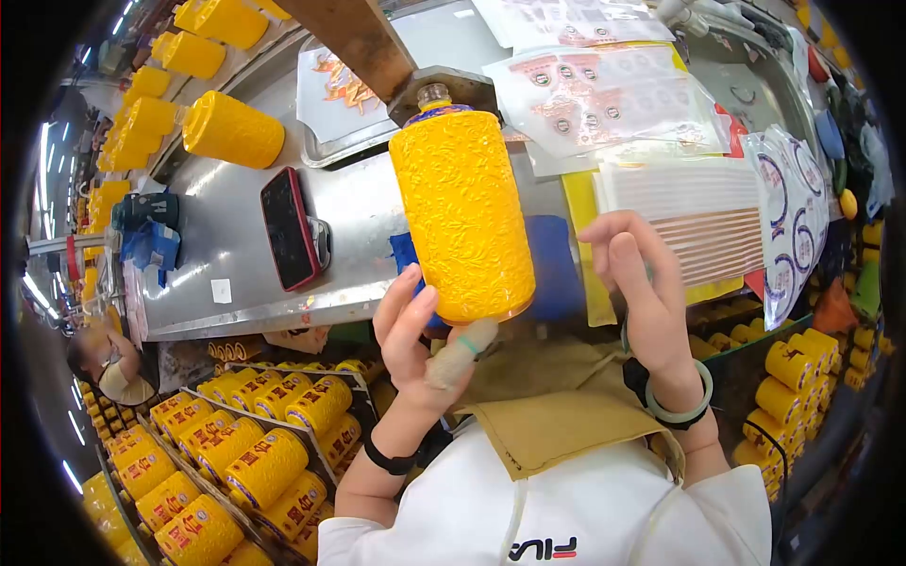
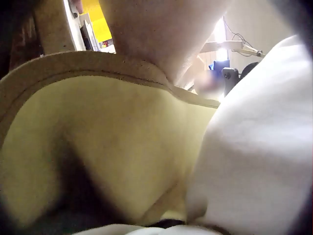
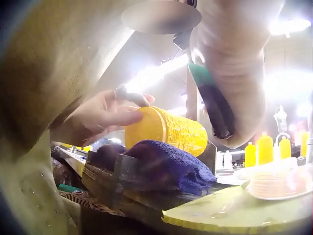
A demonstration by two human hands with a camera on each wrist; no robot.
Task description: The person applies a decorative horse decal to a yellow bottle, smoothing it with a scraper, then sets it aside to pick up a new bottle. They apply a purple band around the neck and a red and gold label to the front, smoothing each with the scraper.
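The left hand [image 1: 412,341] grips the yellow embossed bottle [image 1: 461,215] at its base, fingers curled up one side and a taped thumb [image 1: 461,350] across the bottom. This probably keeps the carved wall bare and turned toward the person. The bottle sits in the middle of the scene, neck pointing far, over a blue cloth [image 1: 555,266] on the steel bench [image 1: 217,236]. The right wrist view shows the cloth [image 3: 166,165] padding a block beneath the bottle [image 3: 167,130], likely to cushion it. The right hand [image 1: 644,288] is raised just right of the bottle, fingers loose and released, holding nothing that shows. Sheets of stickers [image 1: 604,94] lie at the far right, seemingly within that hand's reach. At the near left, a divided crate [image 1: 247,367] holds labelled yellow bottles [image 1: 264,462] lying in rows. Unlabelled bottles [image 1: 231,129] lie far left.
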